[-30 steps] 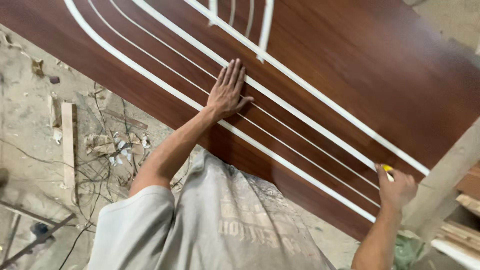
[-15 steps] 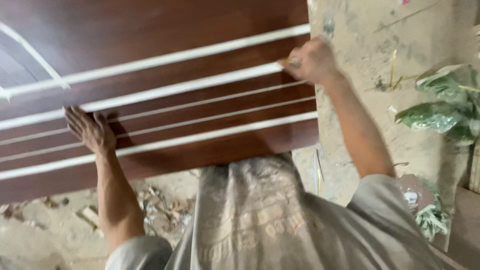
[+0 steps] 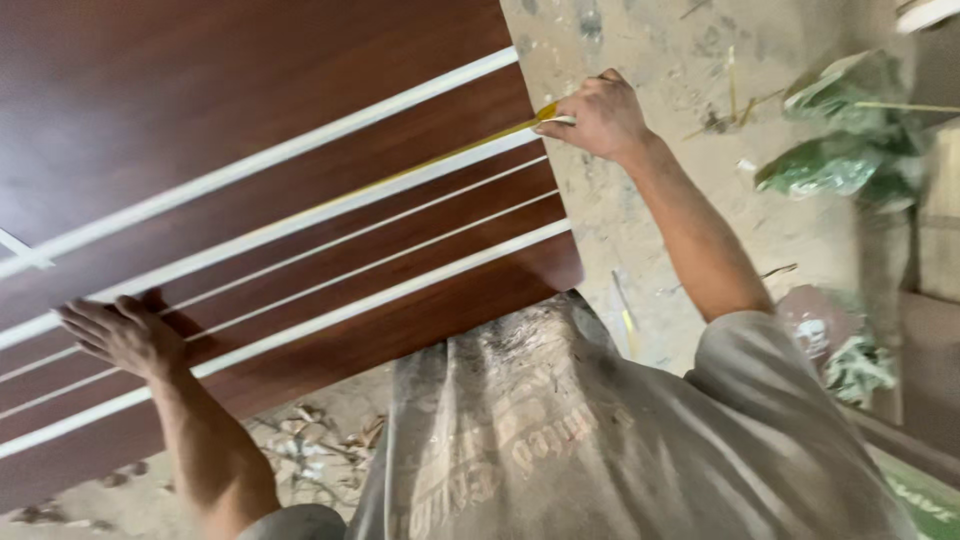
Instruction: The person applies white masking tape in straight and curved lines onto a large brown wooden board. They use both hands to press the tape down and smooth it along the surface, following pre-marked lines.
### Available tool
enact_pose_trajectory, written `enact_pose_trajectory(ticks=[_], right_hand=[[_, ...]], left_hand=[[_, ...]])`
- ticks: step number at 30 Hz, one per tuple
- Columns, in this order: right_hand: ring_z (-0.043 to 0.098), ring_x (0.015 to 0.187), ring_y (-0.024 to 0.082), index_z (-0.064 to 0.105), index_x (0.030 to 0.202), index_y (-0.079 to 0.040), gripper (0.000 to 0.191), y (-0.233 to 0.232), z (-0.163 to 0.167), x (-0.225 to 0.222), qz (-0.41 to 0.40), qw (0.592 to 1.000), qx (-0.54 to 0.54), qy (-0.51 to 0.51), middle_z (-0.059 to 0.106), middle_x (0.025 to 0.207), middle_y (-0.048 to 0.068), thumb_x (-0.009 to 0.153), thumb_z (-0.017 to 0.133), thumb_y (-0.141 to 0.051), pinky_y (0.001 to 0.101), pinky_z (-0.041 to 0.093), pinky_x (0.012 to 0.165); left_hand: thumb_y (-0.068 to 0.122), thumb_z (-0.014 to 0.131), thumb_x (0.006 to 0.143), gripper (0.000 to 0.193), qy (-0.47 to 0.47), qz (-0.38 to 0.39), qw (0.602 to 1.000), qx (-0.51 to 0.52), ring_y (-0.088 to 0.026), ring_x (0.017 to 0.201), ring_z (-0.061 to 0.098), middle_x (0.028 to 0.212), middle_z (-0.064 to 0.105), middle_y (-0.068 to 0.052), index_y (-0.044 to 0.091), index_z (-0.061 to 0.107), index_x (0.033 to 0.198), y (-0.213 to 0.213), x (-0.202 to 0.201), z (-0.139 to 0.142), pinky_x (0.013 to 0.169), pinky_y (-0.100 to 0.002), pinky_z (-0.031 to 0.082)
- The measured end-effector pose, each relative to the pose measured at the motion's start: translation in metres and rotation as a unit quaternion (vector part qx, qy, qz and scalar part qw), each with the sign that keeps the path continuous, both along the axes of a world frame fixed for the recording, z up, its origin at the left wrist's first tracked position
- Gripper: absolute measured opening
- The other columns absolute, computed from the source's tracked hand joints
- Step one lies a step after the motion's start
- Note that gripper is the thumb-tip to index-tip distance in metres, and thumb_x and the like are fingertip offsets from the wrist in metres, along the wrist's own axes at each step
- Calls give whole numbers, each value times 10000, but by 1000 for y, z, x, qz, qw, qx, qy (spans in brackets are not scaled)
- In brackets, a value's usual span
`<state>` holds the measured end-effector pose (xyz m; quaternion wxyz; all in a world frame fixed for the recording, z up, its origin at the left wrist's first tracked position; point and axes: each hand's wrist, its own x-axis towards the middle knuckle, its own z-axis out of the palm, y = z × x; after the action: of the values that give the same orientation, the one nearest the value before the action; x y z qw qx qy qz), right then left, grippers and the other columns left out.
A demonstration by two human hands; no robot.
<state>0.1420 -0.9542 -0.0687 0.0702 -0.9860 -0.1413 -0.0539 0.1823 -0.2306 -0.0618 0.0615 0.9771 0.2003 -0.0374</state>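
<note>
We see the left hand (image 3: 120, 335) spread flat, fingers apart, on the dark brown panel (image 3: 250, 110) at lower left | right hand (image 3: 600, 115) at upper centre pinched shut on a yellow strip (image 3: 440, 160) running along a white stripe (image 3: 300, 215) | panel fills the upper left over a dusty floor (image 3: 650, 230).

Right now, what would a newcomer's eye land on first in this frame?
The big dark brown wood-grain panel with pale inlaid stripes fills the upper left. The right hand at the panel's right edge pinches a thin yellow strip lying along one stripe, while the left hand presses flat on the panel at lower left. Green leaves lie on the dusty floor at right.
</note>
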Motion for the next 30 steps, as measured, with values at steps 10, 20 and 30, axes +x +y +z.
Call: enact_pose_trajectory(ticks=[10,20,30], right_hand=[[641,763,208,816,886,-160,447,0,16,-1,-15,999,37,20,646,696,27,950,805,-602,366,469,915],[640,763,225,841,979,-222,437,7,-3,6,-51,997,13,58,651,687,50,948,742,-647,412,475,903],[697,840,307,781,1159,-107,299,37,-5,30,-139,971,146,131,749,980,157,974,753,-340,406,548,778]], left_hand=[[723,22,1032,952,0,24,1000,-8,-318,1643,16,1775,38,-177,47,59,1702,12,-3,-10,1333,-498,7],[721,29,1009,954,25,32,999,0,-319,1645,16,1774,38,-162,78,71,1712,9,-1,-6,1327,-534,19],[725,135,1047,945,29,-184,973,139,-436,1572,-119,1697,-140,-221,16,-75,1636,-120,37,28,1247,-591,-102]])
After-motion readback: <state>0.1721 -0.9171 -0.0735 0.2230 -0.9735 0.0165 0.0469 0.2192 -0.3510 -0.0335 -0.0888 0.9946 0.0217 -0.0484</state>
